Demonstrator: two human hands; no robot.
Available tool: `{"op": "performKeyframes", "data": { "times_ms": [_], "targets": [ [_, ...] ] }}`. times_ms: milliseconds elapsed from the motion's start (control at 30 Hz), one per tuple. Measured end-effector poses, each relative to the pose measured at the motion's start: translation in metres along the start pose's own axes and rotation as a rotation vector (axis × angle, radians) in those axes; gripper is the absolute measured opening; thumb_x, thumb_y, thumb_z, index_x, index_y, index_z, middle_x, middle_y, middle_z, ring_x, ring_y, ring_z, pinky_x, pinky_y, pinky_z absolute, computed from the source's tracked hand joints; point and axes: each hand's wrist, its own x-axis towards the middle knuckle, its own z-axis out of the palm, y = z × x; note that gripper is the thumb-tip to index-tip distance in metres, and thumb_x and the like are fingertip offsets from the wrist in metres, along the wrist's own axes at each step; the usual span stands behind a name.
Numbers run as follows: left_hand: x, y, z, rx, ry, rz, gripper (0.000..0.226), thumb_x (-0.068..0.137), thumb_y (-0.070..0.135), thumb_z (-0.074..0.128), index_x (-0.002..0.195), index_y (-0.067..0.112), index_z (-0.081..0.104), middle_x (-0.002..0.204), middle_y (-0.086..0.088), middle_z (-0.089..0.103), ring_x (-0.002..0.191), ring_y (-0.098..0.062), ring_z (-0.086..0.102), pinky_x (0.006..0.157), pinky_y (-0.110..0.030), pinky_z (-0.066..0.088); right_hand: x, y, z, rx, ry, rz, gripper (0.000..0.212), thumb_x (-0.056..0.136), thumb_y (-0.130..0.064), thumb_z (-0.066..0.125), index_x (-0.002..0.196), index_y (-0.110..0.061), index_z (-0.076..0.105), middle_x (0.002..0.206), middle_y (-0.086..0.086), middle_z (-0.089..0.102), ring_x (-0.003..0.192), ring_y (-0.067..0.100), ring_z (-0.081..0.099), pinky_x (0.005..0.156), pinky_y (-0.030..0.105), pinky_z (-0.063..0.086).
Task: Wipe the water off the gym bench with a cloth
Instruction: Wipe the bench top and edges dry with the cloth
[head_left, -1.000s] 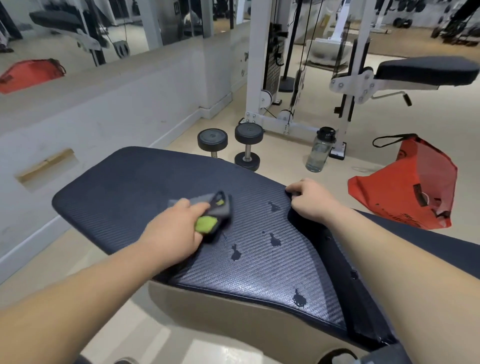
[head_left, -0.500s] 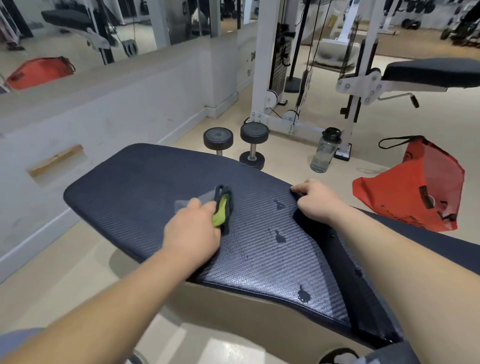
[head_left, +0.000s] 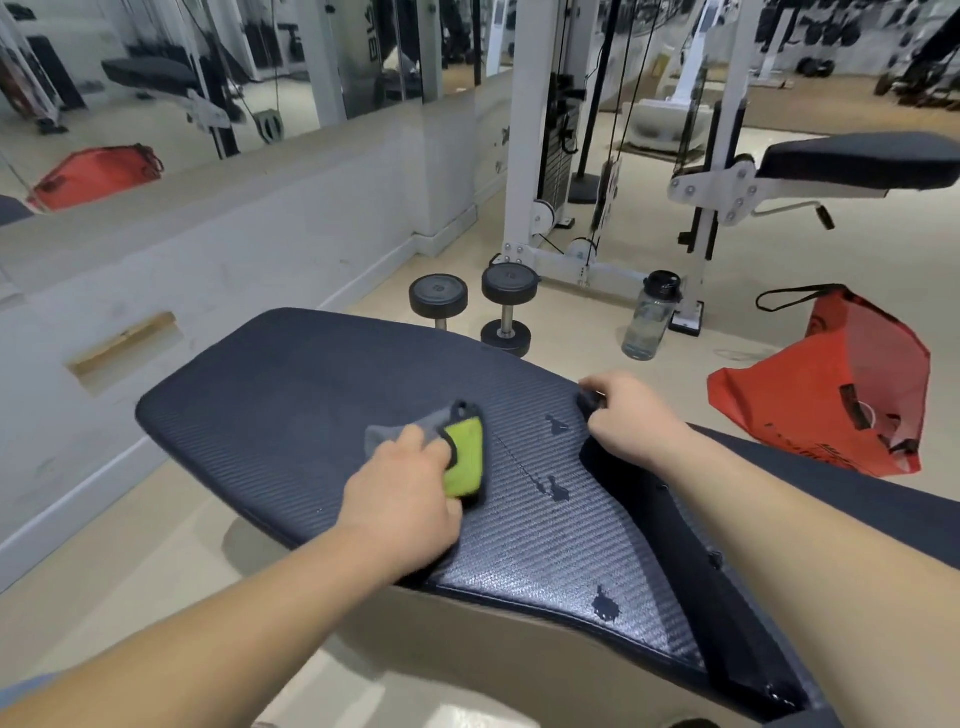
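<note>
We see a clear water bottle (head_left: 649, 319) with a black cap standing on the floor beyond the gym bench (head_left: 260, 405); we cannot tell how much is in it. To its right a red bag (head_left: 831, 395) slumps on the floor, and we cannot make out what it holds. Two dumbbells (head_left: 506, 312) stand on end just behind the bench's far edge, with a white cable machine (head_left: 524, 156) behind them.

On the dark padded bench we count three patches of water (head_left: 556, 488): one near the right edge, one at the middle, one close to the near edge. The left hand (head_left: 405, 493) grips a grey and green cloth (head_left: 462, 457) and presses it flat on the pad, just left of the middle patch. The right hand (head_left: 631, 415) has its fingers curled over the pad's right edge.
</note>
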Motion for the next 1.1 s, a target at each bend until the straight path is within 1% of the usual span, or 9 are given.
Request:
{"op": "performKeyframes", "data": {
  "times_ms": [133,267,400,467,533,600,667,767,1100],
  "targets": [
    [-0.011,-0.019,-0.015,-0.032,-0.217,0.247,0.058,0.082,0.035,0.051,0.139,0.04,0.041,0.104,0.011,0.033,0.113,-0.021,0.054,0.084,-0.034,0.049,-0.014,-0.045,0.007,-0.006,0.049,-0.207,0.06,0.073,-0.014,0.042,0.126,-0.019,0.069,0.127,0.001,0.062,0.119,0.026,0.058,0.104,0.043,0.048],
    [0.009,-0.028,-0.009,-0.105,-0.039,0.077,0.057,0.076,0.029,0.05,0.133,0.03,0.054,0.112,0.003,0.049,0.11,-0.028,0.057,0.09,-0.04,0.053,-0.048,-0.104,0.024,-0.015,-0.134,-0.513,0.061,0.077,-0.013,0.048,0.133,-0.027,0.063,0.128,-0.002,0.064,0.122,0.02,0.058,0.104,0.036,0.048],
    [0.01,-0.036,-0.017,-0.484,-0.005,-0.015,0.031,0.073,0.022,0.06,0.104,0.023,0.066,0.097,0.004,0.072,0.086,-0.017,0.068,0.078,-0.037,0.057,-0.055,-0.12,0.031,-0.162,-0.412,-0.559,0.098,0.075,-0.015,0.06,0.157,-0.045,0.017,0.135,-0.007,0.049,0.132,0.019,0.043,0.108,0.037,0.044],
    [0.003,-0.052,-0.026,-0.733,-0.077,-0.007,0.037,0.072,0.016,0.062,0.107,0.028,0.066,0.087,0.007,0.074,0.071,-0.011,0.066,0.071,-0.031,0.056,-0.053,-0.118,0.032,-0.324,-0.458,-0.549,0.115,0.079,-0.031,0.076,0.159,-0.047,-0.005,0.133,-0.004,0.046,0.128,0.021,0.036,0.108,0.035,0.04],
    [0.0,-0.066,-0.026,-0.816,-0.06,-0.026,0.053,0.074,0.014,0.06,0.126,0.028,0.062,0.104,0.007,0.074,0.078,-0.012,0.07,0.082,-0.033,0.058,-0.053,-0.118,0.039,-0.477,-0.332,-0.615,0.111,0.077,-0.056,0.078,0.159,-0.047,0.004,0.131,-0.004,0.046,0.121,0.021,0.037,0.102,0.038,0.044],
    [0.005,-0.07,-0.023,-0.777,0.04,-0.074,0.064,0.08,0.011,0.059,0.143,0.021,0.053,0.12,0.008,0.067,0.093,-0.012,0.07,0.094,-0.029,0.054,-0.048,-0.118,0.05,-0.551,-0.198,-0.699,0.085,0.077,-0.065,0.074,0.15,-0.044,0.036,0.122,-0.004,0.048,0.114,0.021,0.041,0.094,0.039,0.044],
    [0.014,-0.071,-0.021,-0.637,0.151,-0.084,0.061,0.084,0.007,0.055,0.143,0.02,0.053,0.121,0.006,0.065,0.099,-0.015,0.066,0.094,-0.027,0.049,-0.04,-0.119,0.058,-0.546,-0.122,-0.809,0.059,0.076,-0.06,0.074,0.127,-0.034,0.058,0.116,-0.001,0.051,0.108,0.024,0.044,0.089,0.04,0.045],
    [0.021,-0.073,-0.023,-0.416,0.237,-0.035,0.067,0.08,0.005,0.05,0.146,0.018,0.05,0.13,0.0,0.06,0.112,-0.023,0.06,0.1,-0.036,0.05,-0.029,-0.123,0.062,-0.501,-0.11,-0.923,0.04,0.074,-0.043,0.075,0.107,-0.025,0.063,0.107,-0.001,0.053,0.102,0.024,0.046,0.083,0.039,0.043],
    [0.032,-0.037,-0.007,-0.263,0.163,0.082,0.066,0.086,0.008,0.047,0.15,0.022,0.039,0.142,0.005,0.045,0.13,-0.021,0.045,0.101,-0.046,0.05,0.028,-0.05,0.003,-0.475,0.006,-0.23,0.03,0.088,-0.042,0.065,0.111,-0.026,0.057,0.116,0.001,0.06,0.116,0.03,0.055,0.092,0.039,0.046]
  ]
}}
